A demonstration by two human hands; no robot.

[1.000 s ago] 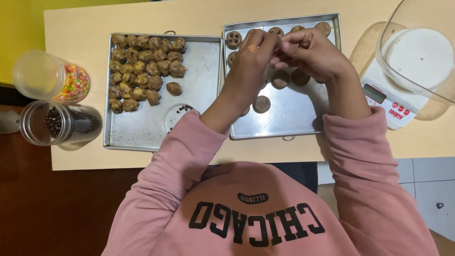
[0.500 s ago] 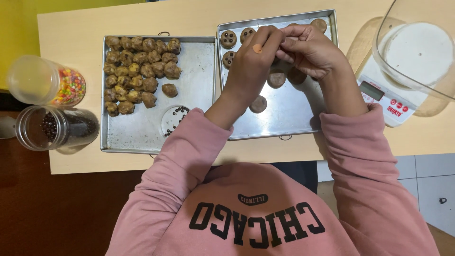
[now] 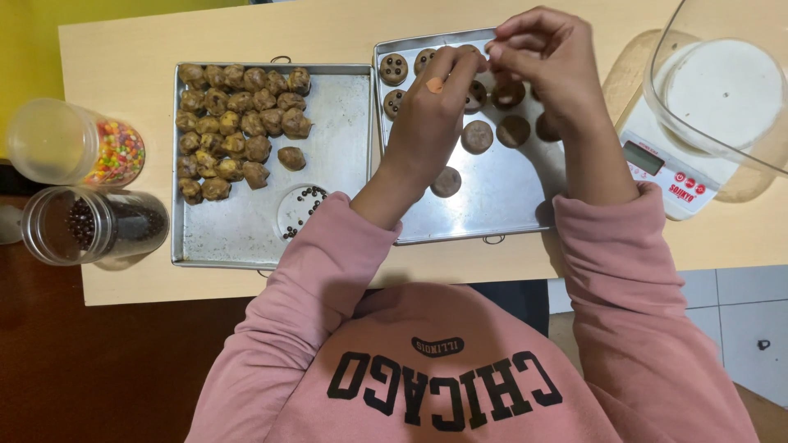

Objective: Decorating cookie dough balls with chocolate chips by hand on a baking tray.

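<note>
Two metal baking trays lie side by side on the pale wooden table (image 3: 328, 33), and I take the right steel tray (image 3: 501, 205) as my landmark. Over its far edge my left hand (image 3: 431, 123) and right hand (image 3: 546, 61) meet, fingertips pinched together on something too small for me to identify. Beneath them on that tray sit flattened brown dough discs (image 3: 476, 136), some studded with dark chips. I judge them soft, light and easily dented, best lifted by the rim with a gentle touch. Left of the landmark, the second tray (image 3: 238, 238) holds a pile of rough dough balls (image 3: 234, 123); right of it stands a white kitchen scale (image 3: 673, 176)
</note>
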